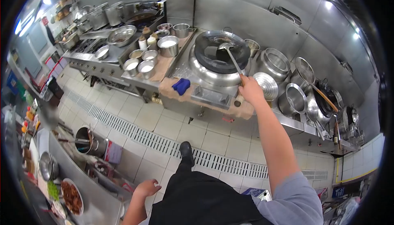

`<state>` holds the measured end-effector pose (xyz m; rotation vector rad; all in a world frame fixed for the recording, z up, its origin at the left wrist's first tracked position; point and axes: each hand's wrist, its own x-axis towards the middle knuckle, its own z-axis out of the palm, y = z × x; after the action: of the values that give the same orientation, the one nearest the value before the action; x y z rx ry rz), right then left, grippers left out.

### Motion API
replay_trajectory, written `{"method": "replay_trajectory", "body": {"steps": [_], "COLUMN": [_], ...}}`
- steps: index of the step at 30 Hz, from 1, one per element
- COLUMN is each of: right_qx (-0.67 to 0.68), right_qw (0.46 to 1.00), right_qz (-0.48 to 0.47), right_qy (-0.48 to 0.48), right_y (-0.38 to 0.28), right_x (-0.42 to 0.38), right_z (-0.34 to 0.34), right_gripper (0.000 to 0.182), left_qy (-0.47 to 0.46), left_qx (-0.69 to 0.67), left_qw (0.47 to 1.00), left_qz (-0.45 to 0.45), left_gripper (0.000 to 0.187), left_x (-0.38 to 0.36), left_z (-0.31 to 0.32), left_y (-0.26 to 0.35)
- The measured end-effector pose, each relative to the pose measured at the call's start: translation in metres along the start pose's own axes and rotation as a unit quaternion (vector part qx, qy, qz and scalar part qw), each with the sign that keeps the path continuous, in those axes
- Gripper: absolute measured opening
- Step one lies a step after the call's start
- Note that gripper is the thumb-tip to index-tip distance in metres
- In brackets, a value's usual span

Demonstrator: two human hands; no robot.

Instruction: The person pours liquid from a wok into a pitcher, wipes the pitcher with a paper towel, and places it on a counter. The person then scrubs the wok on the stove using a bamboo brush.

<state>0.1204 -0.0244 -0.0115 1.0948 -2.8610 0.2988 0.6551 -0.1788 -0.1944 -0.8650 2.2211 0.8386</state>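
My right hand grips the handle end of a long metal ladle. The ladle's bowl rests in a large dark wok, which sits on a round steel burner ring. What lies in the wok is hard to make out. Low in the picture, my left hand hangs beside my black apron with loosely bent fingers and nothing in it. A blue cloth lies on a brown towel along the stove's front edge. Just right of my right hand is a perforated strainer.
Metal pots of white contents and squeeze bottles stand left of the wok. Right of it are a steel pot and a wooden-handled sieve. A floor drain grate crosses the tiles. A counter with a food dish is lower left.
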Motion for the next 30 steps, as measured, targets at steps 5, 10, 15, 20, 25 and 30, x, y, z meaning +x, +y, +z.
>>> {"method": "replay_trajectory", "body": {"steps": [5,10,15,20,25,30], "right_qx": [-0.103,0.039,0.239,0.179,0.111,0.782], "right_qw": [0.989,0.967,0.932,0.937,0.938,0.411], "right_qz": [0.102,0.242,0.268,0.300,0.290,0.465], "right_qy": [-0.010,-0.075,0.055,-0.020,-0.154,0.056], "right_y": [0.034,0.059,0.134,0.210,0.263,0.277], "right_x": [0.090,0.139,0.156,0.240,0.336,0.398], "right_z": [0.077,0.072,0.037,-0.040,0.029,0.070], "right_gripper": [0.062,0.051,0.033,0.023,0.016,0.009], "left_qy": [0.045,0.054,0.094,0.365,0.343,0.298], "left_qx": [-0.060,-0.120,-0.061,-0.012,0.225,0.255], "left_qw": [0.992,0.945,0.897,0.778,0.819,0.860], "left_qz": [0.106,0.300,0.427,0.512,0.402,0.328], "left_gripper": [0.046,0.037,0.032,0.028,0.028,0.030], "left_x": [0.116,0.207,0.242,0.289,0.319,0.332], "left_z": [-0.097,-0.207,-0.309,-0.352,-0.341,-0.341], "left_y": [0.077,0.197,0.306,0.406,0.448,0.465]}}
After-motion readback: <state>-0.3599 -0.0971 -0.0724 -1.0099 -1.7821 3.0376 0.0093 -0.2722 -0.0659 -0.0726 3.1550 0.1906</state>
